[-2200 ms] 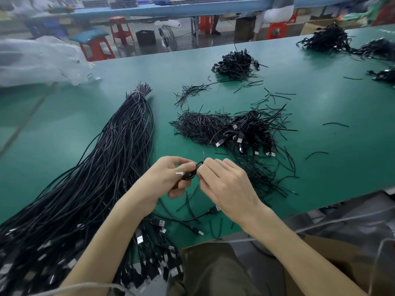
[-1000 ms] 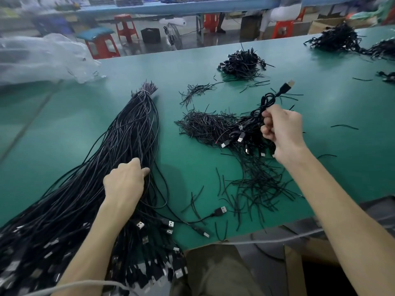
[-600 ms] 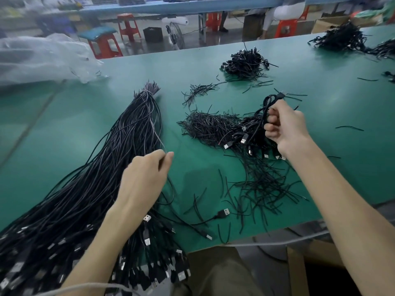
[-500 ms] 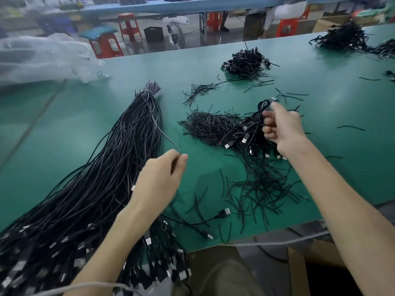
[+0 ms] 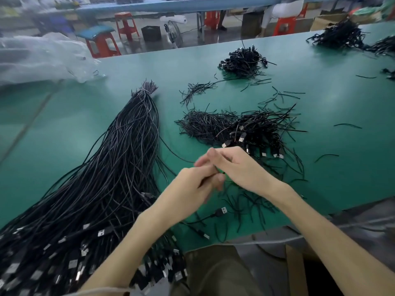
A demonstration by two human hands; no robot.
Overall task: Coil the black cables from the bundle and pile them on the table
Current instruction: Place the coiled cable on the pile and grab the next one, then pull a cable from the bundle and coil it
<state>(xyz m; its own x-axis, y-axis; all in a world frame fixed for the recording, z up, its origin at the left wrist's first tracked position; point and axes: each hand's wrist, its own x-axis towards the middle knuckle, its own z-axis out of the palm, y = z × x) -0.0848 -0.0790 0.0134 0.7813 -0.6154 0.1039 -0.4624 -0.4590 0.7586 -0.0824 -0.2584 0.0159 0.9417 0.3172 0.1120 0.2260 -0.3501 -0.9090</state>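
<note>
Just right of the bundle [image 5: 102, 178], the left hand [image 5: 192, 184] and right hand [image 5: 239, 167] are held touching, with one cable [image 5: 175, 153] led to them; their grip cannot be told through blur. The pile [image 5: 252, 129] is seen farther right.

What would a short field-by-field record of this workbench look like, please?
surface: green table
left hand: meets right hand, blurred
right hand: fingers over the left's; grip unclear
single cable: runs from bundle to the hands
bundle: long black cables, tied at far end, left side
coiled pile: beyond the hands, plugs showing
far pile: smaller, further back
</note>
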